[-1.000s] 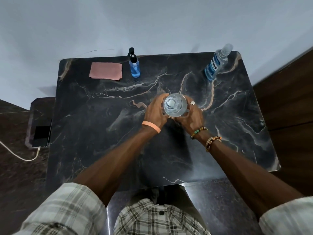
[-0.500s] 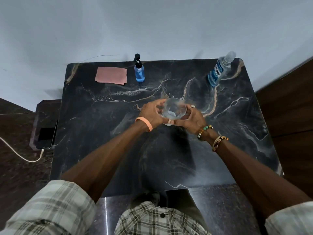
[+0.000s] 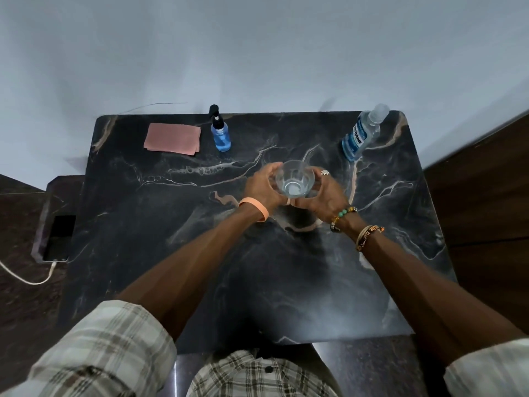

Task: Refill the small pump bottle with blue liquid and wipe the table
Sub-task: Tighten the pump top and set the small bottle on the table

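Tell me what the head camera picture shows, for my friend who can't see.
A person's left hand and right hand hold a clear glass at the middle of a dark marble table. Along the far edge stand a small pump bottle and a bigger bottle, both with blue liquid, and a folded pink cloth lies left of the pump bottle.

Along the marble table's [image 3: 171,253] far edge sit a folded pink cloth [image 3: 172,138] at left, the upright small pump bottle [image 3: 220,134] left of centre, and the blue-liquid bottle [image 3: 361,136] at right.
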{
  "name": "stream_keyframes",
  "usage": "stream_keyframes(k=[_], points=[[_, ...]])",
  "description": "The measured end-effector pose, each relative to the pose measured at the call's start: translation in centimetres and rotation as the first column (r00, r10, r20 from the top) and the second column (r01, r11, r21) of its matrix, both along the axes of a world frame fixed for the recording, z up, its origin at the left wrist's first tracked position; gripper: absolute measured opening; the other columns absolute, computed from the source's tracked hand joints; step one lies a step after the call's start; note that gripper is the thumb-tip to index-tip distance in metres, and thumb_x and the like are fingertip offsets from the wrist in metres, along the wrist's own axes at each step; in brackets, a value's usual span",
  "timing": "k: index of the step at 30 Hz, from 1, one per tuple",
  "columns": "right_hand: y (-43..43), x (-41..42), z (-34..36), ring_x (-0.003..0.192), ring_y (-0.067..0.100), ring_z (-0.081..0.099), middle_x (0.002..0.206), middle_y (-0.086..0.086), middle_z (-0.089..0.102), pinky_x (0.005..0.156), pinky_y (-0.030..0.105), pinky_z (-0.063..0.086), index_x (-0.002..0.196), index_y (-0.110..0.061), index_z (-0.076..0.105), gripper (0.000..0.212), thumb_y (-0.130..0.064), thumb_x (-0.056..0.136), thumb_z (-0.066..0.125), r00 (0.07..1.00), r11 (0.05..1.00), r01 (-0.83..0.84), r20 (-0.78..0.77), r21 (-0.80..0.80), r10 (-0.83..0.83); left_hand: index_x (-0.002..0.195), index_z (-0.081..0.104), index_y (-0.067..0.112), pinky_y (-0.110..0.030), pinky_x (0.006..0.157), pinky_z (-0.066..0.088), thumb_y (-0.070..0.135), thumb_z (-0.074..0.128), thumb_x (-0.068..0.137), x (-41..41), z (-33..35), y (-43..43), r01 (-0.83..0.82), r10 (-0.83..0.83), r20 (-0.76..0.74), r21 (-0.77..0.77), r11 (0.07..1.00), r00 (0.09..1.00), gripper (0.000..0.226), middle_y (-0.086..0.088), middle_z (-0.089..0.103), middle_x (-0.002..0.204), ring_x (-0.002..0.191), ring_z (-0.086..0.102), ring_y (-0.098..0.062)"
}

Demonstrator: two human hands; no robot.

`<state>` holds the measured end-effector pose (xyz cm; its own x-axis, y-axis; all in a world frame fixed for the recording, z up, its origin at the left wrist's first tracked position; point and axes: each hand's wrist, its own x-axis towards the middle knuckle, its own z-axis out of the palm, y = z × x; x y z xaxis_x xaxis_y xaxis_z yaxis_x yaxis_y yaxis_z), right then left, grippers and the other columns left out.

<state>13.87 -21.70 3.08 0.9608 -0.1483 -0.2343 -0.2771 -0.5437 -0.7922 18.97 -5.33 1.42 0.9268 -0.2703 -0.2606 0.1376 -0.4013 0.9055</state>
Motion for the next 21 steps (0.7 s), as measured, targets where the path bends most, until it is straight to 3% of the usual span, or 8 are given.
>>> stream_keyframes(k=[3, 7, 12, 21], points=[[-1.0, 2.1, 0.3, 0.105, 0.016, 0.062, 0.117, -0.002, 0.063, 0.091, 0.042, 0.053, 0.126, -0.021, 0.051, 0.084, -0.047, 0.054, 0.087, 0.999, 1.0, -0.003, 0.054, 0.019, 0.002, 0.12, 0.058, 0.017, -0.011, 0.072, 0.051, 0.018, 0.093, 0.053, 1.9, 0.6, -1.5, -0.031, 0.026, 0.087, 0.057, 0.998, 0.996, 0.076, 0.004, 0.067, 0.11, 0.091, 0.064, -0.007], [-1.8, 5.9, -0.1, 0.105, 0.021, 0.062, 0.116, 0.004, 0.065, 0.091, 0.044, 0.053, 0.122, -0.017, 0.054, 0.075, -0.033, 0.058, 0.09, 0.993, 0.999, 0.041, 0.109, 0.021, -0.043, 0.115, 0.057, 0.019, -0.022, 0.079, 0.052, 0.018, 0.09, 0.058, 5.2, 1.3, -3.3, -0.057, 0.038, 0.143, 0.129, 0.99, 0.989, 0.066, 0.0, 0.067, 0.109, 0.092, 0.062, -0.012], [-2.8, 10.2, -0.8, 0.1, 0.018, 0.063, 0.112, 0.001, 0.064, 0.087, 0.039, 0.055, 0.117, -0.016, 0.056, 0.071, -0.032, 0.057, 0.09, 0.988, 0.998, 0.058, 0.146, -0.022, -0.054, 0.116, 0.056, 0.018, -0.027, 0.084, 0.052, 0.02, 0.089, 0.06, 9.0, 1.8, -4.8, -0.073, 0.041, 0.166, 0.193, 0.978, 0.985, 0.066, -0.001, 0.066, 0.11, 0.096, 0.062, -0.015], [-4.1, 14.7, -2.8, 0.09, 0.007, 0.056, 0.101, -0.013, 0.056, 0.076, 0.022, 0.05, 0.118, -0.02, 0.058, 0.078, -0.044, 0.05, 0.089, 0.995, 0.988, 0.043, 0.097, -0.149, -0.028, 0.126, 0.052, 0.014, -0.028, 0.092, 0.048, 0.02, 0.088, 0.064, 12.1, 1.6, -6.3, -0.079, 0.032, 0.163, 0.294, 0.953, 0.986, 0.072, -0.005, 0.063, 0.122, 0.11, 0.06, -0.022]])
